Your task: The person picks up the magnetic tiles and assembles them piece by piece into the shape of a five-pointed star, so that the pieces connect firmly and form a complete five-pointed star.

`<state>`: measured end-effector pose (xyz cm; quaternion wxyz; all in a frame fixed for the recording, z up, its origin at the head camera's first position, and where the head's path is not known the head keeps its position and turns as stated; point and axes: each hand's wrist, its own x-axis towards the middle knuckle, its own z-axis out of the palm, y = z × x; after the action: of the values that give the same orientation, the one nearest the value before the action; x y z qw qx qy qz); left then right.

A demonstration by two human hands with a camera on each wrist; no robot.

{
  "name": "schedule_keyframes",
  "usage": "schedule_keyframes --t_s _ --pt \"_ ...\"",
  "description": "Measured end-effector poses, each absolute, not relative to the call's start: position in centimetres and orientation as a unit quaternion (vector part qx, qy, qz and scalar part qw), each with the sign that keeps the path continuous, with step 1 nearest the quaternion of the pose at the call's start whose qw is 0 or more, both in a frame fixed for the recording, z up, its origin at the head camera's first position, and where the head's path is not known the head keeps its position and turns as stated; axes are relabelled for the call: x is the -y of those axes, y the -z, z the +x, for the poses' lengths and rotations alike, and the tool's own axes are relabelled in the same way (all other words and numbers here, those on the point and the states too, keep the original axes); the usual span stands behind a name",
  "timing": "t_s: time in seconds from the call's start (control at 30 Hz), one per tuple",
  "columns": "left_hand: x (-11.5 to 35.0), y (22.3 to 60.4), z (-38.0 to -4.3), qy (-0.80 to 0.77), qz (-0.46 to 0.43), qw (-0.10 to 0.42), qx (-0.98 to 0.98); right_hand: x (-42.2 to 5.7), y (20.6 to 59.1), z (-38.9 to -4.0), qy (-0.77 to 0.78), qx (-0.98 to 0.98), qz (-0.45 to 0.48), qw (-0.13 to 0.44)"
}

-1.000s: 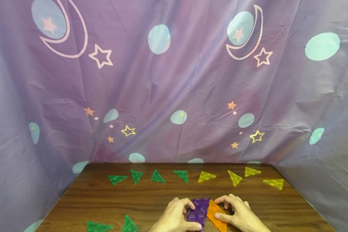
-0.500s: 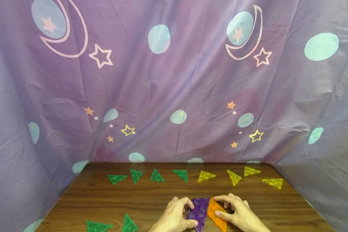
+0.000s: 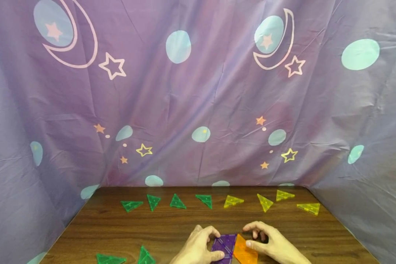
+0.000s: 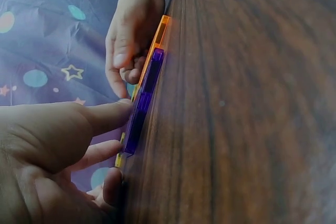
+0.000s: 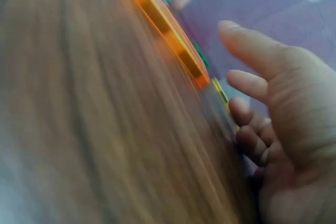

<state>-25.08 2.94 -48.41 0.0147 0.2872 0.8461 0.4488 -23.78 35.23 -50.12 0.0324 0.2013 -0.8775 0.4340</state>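
A translucent purple tile (image 3: 225,246) lies flat at the front of the table. My left hand (image 3: 200,245) holds it, thumb on its near part and index finger at its far left corner. In the left wrist view the purple tile (image 4: 144,103) shows edge-on, the thumb against it. An orange translucent tile (image 3: 245,251) lies against its right side. My right hand (image 3: 271,241) hovers by the orange tile with fingers loosely bent. In the right wrist view a gap separates those fingertips from the orange tile (image 5: 170,32).
Green triangular tiles (image 3: 177,202) and yellow triangular tiles (image 3: 233,201) lie in a loose row along the back of the brown table (image 3: 145,227). Two further green triangles (image 3: 146,256) lie at the front left. A patterned purple cloth (image 3: 184,95) hangs behind and at both sides.
The purple and orange tiles have come a little nearer the front edge. My right hand has let go of the orange tile and opened slightly; the left hand keeps hold of the purple one.
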Motion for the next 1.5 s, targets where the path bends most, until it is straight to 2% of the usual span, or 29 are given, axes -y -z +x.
schedule_keyframes --t_s 0.13,0.37,0.5,0.7,0.9,1.0,1.23,1.5 --pt "-3.0 48.4 -25.2 -0.452 0.290 0.017 -0.843 -36.4 50.2 -24.2 -0.491 0.859 0.136 0.053" --pt "-2.9 48.7 -25.4 -0.451 0.298 0.019 -0.841 -41.1 51.2 -24.5 -0.438 0.876 0.023 0.198" --pt "-2.9 48.6 -25.4 -0.453 0.297 0.024 -0.840 -45.2 51.3 -24.3 -0.385 0.889 -0.031 0.245" --pt "-3.0 48.5 -25.4 -0.459 0.292 0.026 -0.839 -50.0 50.7 -23.8 -0.334 0.902 -0.099 0.254" --pt "-3.7 47.6 -25.4 -0.472 0.231 0.067 -0.848 -50.9 50.7 -23.5 -0.341 0.903 -0.105 0.239" --pt "-4.8 47.1 -25.8 -0.491 0.230 0.051 -0.839 -50.6 50.7 -23.6 -0.345 0.905 -0.106 0.227" --pt "-10.2 46.3 -26.9 -0.503 0.254 -0.061 -0.824 -50.6 50.7 -23.8 -0.330 0.904 -0.107 0.251" --pt "-17.1 44.8 -29.3 -0.470 0.281 -0.095 -0.831 -50.7 50.4 -23.8 -0.331 0.906 -0.117 0.236"
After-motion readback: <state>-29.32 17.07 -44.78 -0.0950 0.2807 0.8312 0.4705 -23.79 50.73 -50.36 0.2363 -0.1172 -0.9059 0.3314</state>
